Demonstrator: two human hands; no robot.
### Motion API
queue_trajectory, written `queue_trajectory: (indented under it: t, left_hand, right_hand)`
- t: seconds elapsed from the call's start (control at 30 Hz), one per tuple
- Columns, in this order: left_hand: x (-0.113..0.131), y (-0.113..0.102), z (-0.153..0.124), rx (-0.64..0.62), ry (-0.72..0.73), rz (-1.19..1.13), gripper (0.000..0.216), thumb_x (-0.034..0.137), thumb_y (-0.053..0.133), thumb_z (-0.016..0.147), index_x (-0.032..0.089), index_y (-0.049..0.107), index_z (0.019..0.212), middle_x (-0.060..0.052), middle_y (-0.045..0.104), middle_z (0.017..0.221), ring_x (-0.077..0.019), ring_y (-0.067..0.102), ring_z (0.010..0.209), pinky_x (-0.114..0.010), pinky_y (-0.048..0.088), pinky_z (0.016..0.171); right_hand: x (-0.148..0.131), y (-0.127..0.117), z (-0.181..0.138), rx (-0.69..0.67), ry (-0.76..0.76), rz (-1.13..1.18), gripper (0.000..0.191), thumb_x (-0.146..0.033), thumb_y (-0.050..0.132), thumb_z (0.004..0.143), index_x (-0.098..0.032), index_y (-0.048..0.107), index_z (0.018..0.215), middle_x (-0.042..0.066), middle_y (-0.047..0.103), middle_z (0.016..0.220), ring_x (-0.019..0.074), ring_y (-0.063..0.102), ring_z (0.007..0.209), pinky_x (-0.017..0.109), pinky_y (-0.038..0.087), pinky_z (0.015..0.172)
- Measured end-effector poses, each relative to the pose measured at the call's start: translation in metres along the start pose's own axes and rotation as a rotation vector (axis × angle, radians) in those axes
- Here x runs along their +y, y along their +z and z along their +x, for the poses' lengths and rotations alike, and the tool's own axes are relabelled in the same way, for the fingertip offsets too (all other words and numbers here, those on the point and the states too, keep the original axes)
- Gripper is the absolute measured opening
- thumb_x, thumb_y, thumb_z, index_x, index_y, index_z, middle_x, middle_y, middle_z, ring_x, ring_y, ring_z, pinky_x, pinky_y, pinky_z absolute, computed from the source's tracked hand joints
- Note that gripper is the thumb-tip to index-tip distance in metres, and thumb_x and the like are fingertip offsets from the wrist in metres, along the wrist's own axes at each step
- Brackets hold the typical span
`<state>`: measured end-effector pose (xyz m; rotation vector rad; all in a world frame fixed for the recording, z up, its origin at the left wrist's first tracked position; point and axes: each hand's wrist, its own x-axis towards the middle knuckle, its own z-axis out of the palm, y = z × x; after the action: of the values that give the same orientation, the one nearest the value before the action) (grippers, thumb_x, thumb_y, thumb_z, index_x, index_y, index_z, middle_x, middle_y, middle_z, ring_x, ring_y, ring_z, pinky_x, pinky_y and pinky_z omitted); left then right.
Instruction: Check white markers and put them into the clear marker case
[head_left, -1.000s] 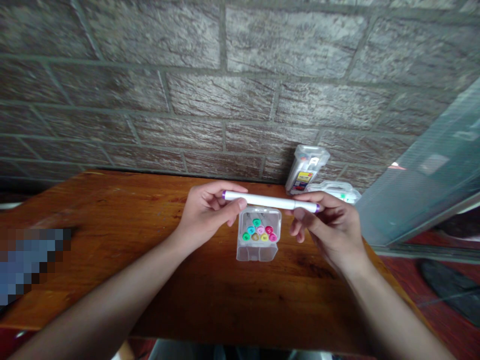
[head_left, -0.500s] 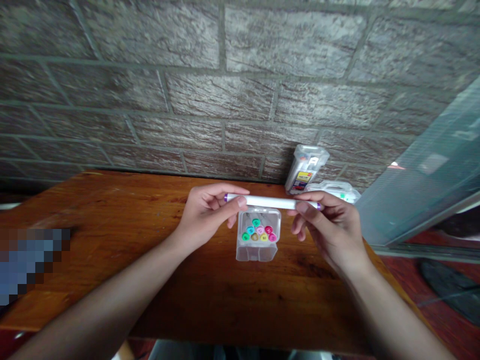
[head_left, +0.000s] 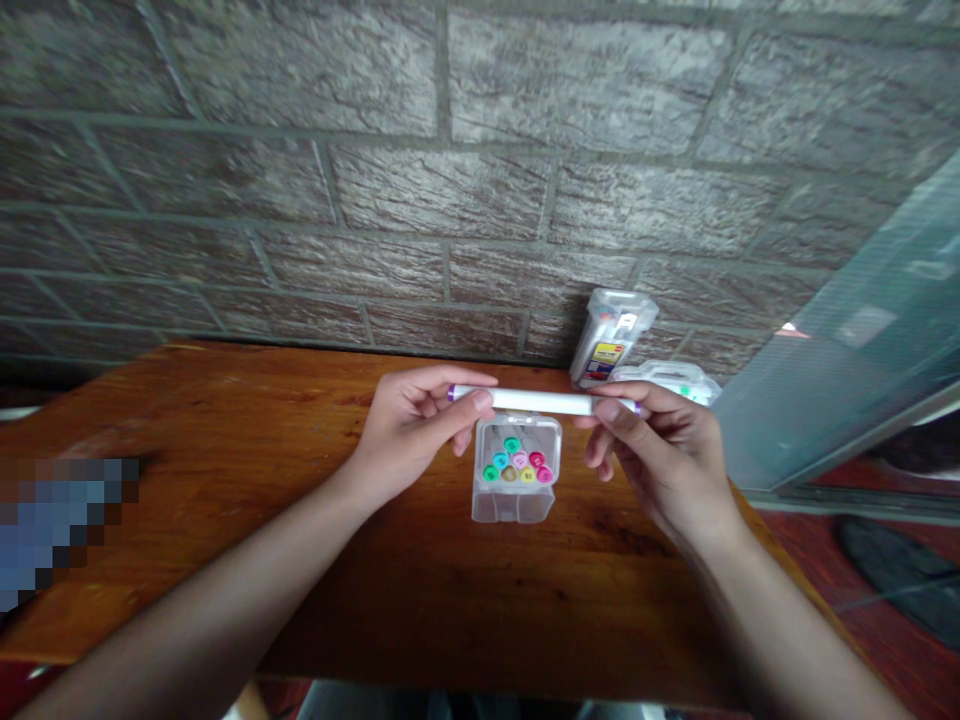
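Observation:
A white marker (head_left: 544, 402) with purple ends is held level between my two hands, above the table. My left hand (head_left: 420, 425) pinches its left end between thumb and fingers. At the other end, the thumb and index finger of my right hand (head_left: 667, 440) grip it, with the remaining fingers curled below. Just under the marker sits a clear plastic case (head_left: 480, 460) with its lid flap (head_left: 514, 505) hanging open toward me. Several markers (head_left: 519, 461) lie in it, their round ends green, blue, pink, red, yellow and brown facing me.
Behind my right hand, a clear case with a yellow label (head_left: 613, 338) leans by the stone-patterned wall (head_left: 375, 200). Another clear case (head_left: 671, 380) lies beside it, partly hidden. The wooden table (head_left: 262, 520) ends at a glass panel (head_left: 847, 300) on the right. A pixelated patch covers the left edge.

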<state>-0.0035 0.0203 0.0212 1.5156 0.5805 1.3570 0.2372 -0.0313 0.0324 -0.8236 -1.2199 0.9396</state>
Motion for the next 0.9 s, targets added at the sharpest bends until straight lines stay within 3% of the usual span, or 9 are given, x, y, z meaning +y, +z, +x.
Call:
queue_trajectory:
  t: [0.27, 0.5, 0.9]
  left_hand:
    - [0.0002, -0.0020, -0.0014, -0.015, -0.041, -0.104, 0.020, 0.028, 0.083, 0.090, 0.021, 0.085, 0.108, -0.006, 0.082, 0.080, -0.0089, 0.059, 0.048, -0.023, 0.049, 0.047]
    - [0.0044, -0.0006, -0.0020, -0.019, -0.052, -0.191, 0.018, 0.029, 0.081, 0.091, 0.021, 0.087, 0.107, -0.007, 0.083, 0.081, -0.0091, 0.059, 0.048, -0.022, 0.049, 0.047]
    - [-0.0017, -0.0029, -0.0018, -0.041, 0.028, -0.116, 0.014, 0.023, 0.080, 0.093, 0.021, 0.085, 0.106, -0.006, 0.082, 0.079, -0.0072, 0.060, 0.049, -0.019, 0.049, 0.048]
  right_hand:
    - [-0.0035, -0.0010, -0.0003, -0.007, 0.039, 0.040, 0.019, -0.035, 0.088, 0.086, -0.022, 0.085, 0.099, 0.008, 0.086, 0.083, 0.0154, 0.070, 0.045, 0.024, 0.054, 0.036]
    - [-0.0089, 0.0005, -0.0008, -0.022, 0.062, 0.106, 0.019, -0.033, 0.086, 0.086, -0.022, 0.087, 0.100, 0.009, 0.086, 0.084, 0.0147, 0.069, 0.043, 0.022, 0.053, 0.036]
    - [-0.0050, -0.0019, -0.0008, -0.044, -0.001, 0.048, 0.018, -0.033, 0.089, 0.085, -0.022, 0.086, 0.098, 0.006, 0.085, 0.079, 0.0145, 0.070, 0.044, 0.022, 0.055, 0.037]
